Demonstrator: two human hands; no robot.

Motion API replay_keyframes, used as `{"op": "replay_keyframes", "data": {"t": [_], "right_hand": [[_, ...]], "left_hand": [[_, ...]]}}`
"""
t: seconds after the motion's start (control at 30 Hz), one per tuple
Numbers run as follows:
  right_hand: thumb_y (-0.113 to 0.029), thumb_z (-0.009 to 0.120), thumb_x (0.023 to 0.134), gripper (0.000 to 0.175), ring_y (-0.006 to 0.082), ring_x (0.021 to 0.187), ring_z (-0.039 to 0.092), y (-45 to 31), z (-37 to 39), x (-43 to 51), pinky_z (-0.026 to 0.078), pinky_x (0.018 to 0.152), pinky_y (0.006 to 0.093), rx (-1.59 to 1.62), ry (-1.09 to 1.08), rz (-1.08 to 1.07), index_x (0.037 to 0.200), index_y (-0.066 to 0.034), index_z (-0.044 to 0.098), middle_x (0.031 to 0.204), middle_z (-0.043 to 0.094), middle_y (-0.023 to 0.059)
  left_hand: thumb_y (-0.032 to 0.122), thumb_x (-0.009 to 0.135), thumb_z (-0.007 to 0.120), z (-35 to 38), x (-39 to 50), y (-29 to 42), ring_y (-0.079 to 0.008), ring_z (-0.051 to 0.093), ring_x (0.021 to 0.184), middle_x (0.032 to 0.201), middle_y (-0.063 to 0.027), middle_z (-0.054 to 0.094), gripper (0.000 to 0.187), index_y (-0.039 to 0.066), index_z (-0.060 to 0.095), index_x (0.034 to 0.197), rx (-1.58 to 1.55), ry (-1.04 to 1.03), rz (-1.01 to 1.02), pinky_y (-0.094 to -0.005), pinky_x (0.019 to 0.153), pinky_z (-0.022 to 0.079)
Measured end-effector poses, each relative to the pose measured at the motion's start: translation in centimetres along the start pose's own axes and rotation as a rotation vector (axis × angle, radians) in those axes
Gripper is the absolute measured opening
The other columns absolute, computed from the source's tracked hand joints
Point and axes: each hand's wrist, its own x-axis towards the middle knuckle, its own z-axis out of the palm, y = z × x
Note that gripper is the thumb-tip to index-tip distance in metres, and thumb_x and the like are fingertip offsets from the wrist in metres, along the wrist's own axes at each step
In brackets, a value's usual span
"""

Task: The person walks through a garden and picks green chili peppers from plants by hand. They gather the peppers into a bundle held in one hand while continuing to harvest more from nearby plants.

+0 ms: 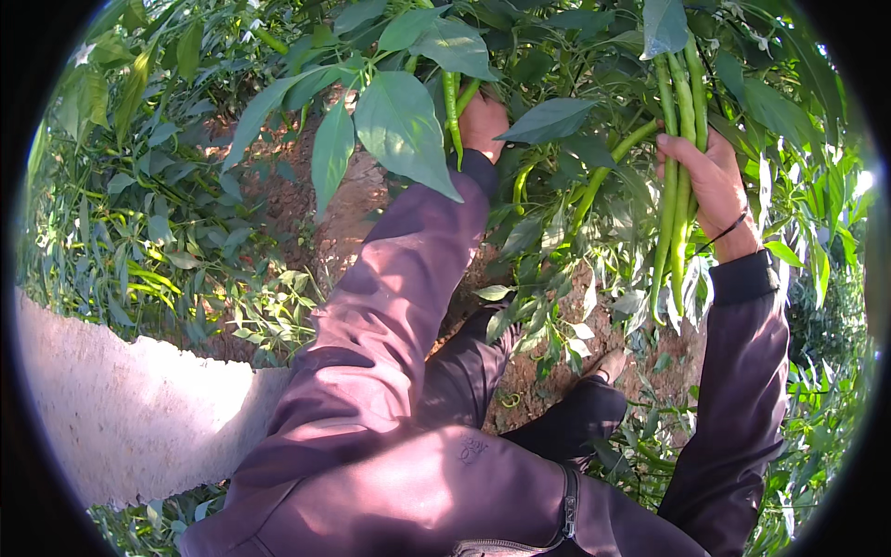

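My right hand (710, 177) grips a bunch of long green chili peppers (674, 209), thumb across the front. The peppers hang upright; a leaf (663, 28) covers their upper ends, so I cannot tell whether they are on the plant. My left hand (482, 122) reaches into the foliage of the pepper plant, its fingers hidden by leaves. Just in front of that wrist hangs a wrinkled green pepper (452, 115). Between my hands, another green pepper (590, 195) slants down among the leaves.
A large white piece with a ragged edge (153, 411) lies beside my left arm, its material unclear. More peppers (150, 282) show in the plants at left. Bare brown soil (348, 209) runs between the rows. A foot (611, 365) rests on the ground below the foliage.
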Motion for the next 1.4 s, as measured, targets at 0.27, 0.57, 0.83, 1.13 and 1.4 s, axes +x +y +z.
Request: {"op": "replay_keyframes", "data": {"t": [0.27,0.57,0.83,1.13,1.4], "right_hand": [[-0.02,0.076,0.088,0.035,0.0124,0.068,0.064,0.0,0.1,0.2,0.052,0.063,0.0265,0.012,0.028,0.004,0.113,0.0009,0.063,0.085,0.065,0.0049],[-0.018,0.075,0.088,0.034,0.0126,0.069,0.064,0.0,-0.4,0.1,0.052,0.064,0.0267,0.015,0.039,0.007,0.113,0.0019,0.065,0.087,0.067,0.0054],[-0.013,0.072,0.088,0.031,0.0131,0.068,0.062,-1.2,2.4,-2.1,0.05,0.063,0.0274,-0.062,-0.154,0.014,0.115,0.0011,0.064,0.084,0.065,0.0042],[-0.015,0.078,0.086,0.043,0.0122,0.067,0.065,-0.6,11.0,-9.9,0.052,0.058,0.0288,0.029,-0.477,0.157,0.124,-0.0003,0.064,0.092,0.071,0.005],[-0.024,0.086,0.078,0.07,0.0169,0.078,0.066,5.8,18.2,-18.9,0.054,0.074,0.0329,-0.414,-0.638,0.182,0.136,0.0013,0.057,0.087,0.07,0.0094]], "left_hand": [[0.021,0.096,0.06,-2.0,-3.6,-3.1,-0.0416,0.069,0.088,0.093,-0.0223,0.071,0.024,0.001,0.068,0.106,0.001,-0.187,-0.21,-0.0473,0.077,0.052],[0.009,0.103,0.06,-11.9,-9.7,1.0,-0.0097,0.065,0.094,0.1,-0.006,0.074,0.018,-0.002,0.071,0.111,-0.52,0.133,-0.18,-0.0247,0.085,0.049],[0.015,0.106,0.058,-20.3,-16.9,3.6,-0.0101,0.055,0.075,0.09,0.0016,0.056,0.015,0.007,0.061,0.118,-0.941,0.191,-0.47,-0.0291,0.068,0.047],[0.025,0.105,0.058,-23.7,-23.4,0.5,-0.0098,0.043,0.067,0.083,0.0042,0.053,0.012,0.014,0.061,0.11,-1.308,-0.015,-0.996,-0.0279,0.062,0.038],[0.05,0.107,0.053,-23.7,-25.4,3.5,-0.0103,0.039,0.063,0.074,0.0056,0.043,0.03,0.019,0.054,0.109,-1.21,0.032,-1.243,-0.0276,0.058,0.031]]}}
